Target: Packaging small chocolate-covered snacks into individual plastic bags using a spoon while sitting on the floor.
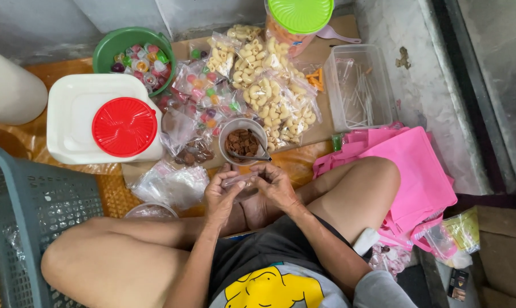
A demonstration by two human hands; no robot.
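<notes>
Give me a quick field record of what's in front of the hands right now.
left hand: pinching one end of a small clear plastic bag
right hand: grip on the bag's other end
directly ahead: round clear plastic cup of brown pieces with metal spoon
left side: white square jug with red round lid
right side: pink fabric bags

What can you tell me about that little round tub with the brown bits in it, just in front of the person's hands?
The tub is a small, round, clear plastic container standing upright and open on the floor mat. It holds brown snack pieces, and a metal spoon leans inside it. Bags of pale snacks press against its far side. Neither hand touches it.
</notes>
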